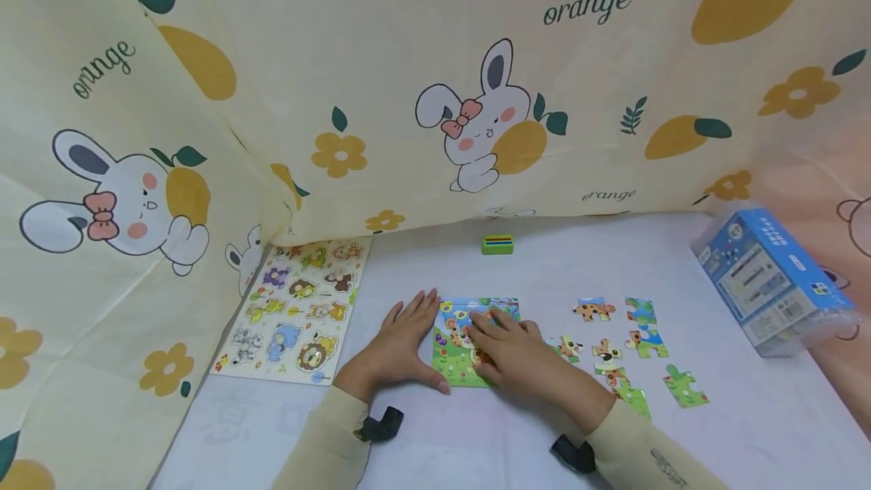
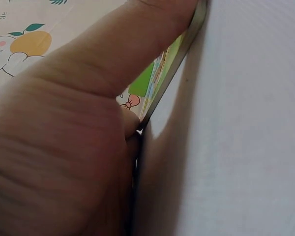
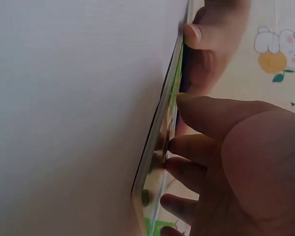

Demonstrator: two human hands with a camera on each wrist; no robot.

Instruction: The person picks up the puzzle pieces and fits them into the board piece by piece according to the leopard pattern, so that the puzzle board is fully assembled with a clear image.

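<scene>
The table (image 1: 435, 263) was plain white on top, with a fair bit of stuff spread out. Over on the left lay a big board with cartoon animals (image 1: 277, 307), sitting at a bit of a slant. Kinda in the middle was a small colorful puzzle (image 1: 447, 361), lying flat, with a little green block with stripes on top (image 1: 497, 248) well behind it. Right of the puzzle there were loose jigsaw pieces (image 1: 684, 389) scattered about, some touching, others apart. Then a blue box in clear plastic (image 1: 769, 278) sat way over by the right edge.
</scene>
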